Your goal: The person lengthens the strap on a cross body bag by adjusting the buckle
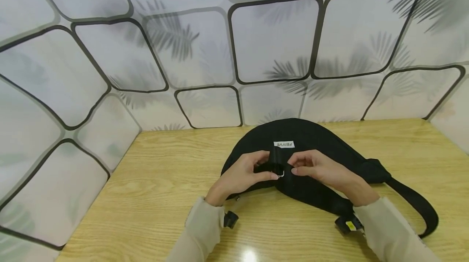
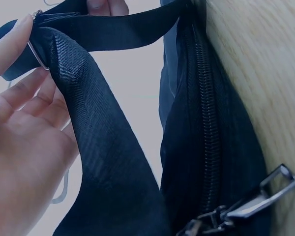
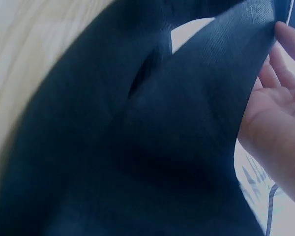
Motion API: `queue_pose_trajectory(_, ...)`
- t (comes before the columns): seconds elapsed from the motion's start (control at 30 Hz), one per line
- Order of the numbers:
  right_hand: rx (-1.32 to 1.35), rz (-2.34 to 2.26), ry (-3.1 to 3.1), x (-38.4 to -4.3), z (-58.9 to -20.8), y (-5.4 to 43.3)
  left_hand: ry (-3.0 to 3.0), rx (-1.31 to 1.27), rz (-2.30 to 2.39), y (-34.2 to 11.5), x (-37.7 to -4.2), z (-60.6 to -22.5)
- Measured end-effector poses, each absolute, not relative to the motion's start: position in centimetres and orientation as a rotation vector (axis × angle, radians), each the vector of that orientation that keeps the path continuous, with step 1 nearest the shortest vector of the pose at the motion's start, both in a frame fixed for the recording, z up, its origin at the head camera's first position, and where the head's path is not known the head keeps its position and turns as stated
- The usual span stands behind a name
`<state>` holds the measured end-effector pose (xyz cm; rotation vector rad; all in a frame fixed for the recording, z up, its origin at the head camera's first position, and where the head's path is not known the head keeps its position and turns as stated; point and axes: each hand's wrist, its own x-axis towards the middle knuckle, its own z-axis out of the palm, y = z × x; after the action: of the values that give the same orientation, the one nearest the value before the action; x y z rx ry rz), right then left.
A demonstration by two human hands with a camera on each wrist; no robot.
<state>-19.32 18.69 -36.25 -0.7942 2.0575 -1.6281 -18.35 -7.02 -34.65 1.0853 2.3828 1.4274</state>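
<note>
A black crescent-shaped sling bag (image 1: 293,131) with a white label (image 1: 283,144) lies on the wooden table. Over its middle, my left hand (image 1: 245,172) pinches the black strap (image 2: 103,132) at a metal slider buckle (image 2: 38,55), thumb on one side and fingers on the other. To the right, my right hand (image 1: 322,170) pinches the strap's edge between thumb and fingers, close beside the buckle. The left wrist view shows the bag's zipper (image 2: 206,123) and its metal pull (image 2: 263,196). In the right wrist view, dark webbing (image 3: 187,98) stretches up to my right fingertips.
The strap's far loop (image 1: 421,201) curves over the table (image 1: 165,164) at the right. Small black devices (image 1: 230,219) sit at both wrists. Behind the table stands a backdrop (image 1: 275,42) patterned with rounded squares and leaves.
</note>
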Motion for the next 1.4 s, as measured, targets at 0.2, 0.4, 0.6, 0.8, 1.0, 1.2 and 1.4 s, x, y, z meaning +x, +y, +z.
queue_pose_trajectory(0.2, -0.753, -1.679, 2.111, -18.7, -36.0, 17.8, 2.364, 1.071, 1.419, -6.9, -18.2, -34.7)
queue_pose_trajectory(0.4, -0.711, -1.779, 2.077, -18.3, -35.8, 17.3, 2.337, 1.049, 1.410, -6.7, -18.1, -34.9)
queue_pose_trajectory(0.6, -0.717, -1.796, 2.087, -18.5, -35.8, 17.1, 2.402, 0.982, 1.295, -7.0, -18.3, -34.9)
queue_pose_trajectory(0.8, -0.777, -1.754, 2.078, -18.2, -35.6, 17.0, 2.433, 0.984, 1.233, -7.1, -18.5, -35.0)
queue_pose_trajectory(1.0, -0.904, -1.612, 2.260, -17.6, -35.5, 16.1, 2.447, 1.048, 1.238, -7.2, -18.5, -35.0)
queue_pose_trajectory(1.2, -0.937, -1.500, 2.500, -17.3, -35.6, 15.1, 2.519, 1.089, 1.195, -7.3, -18.5, -35.1)
queue_pose_trajectory(1.4, -0.933, -1.446, 2.628, -17.3, -35.2, 14.9, 2.539, 1.045, 1.187, -7.3, -18.4, -35.0)
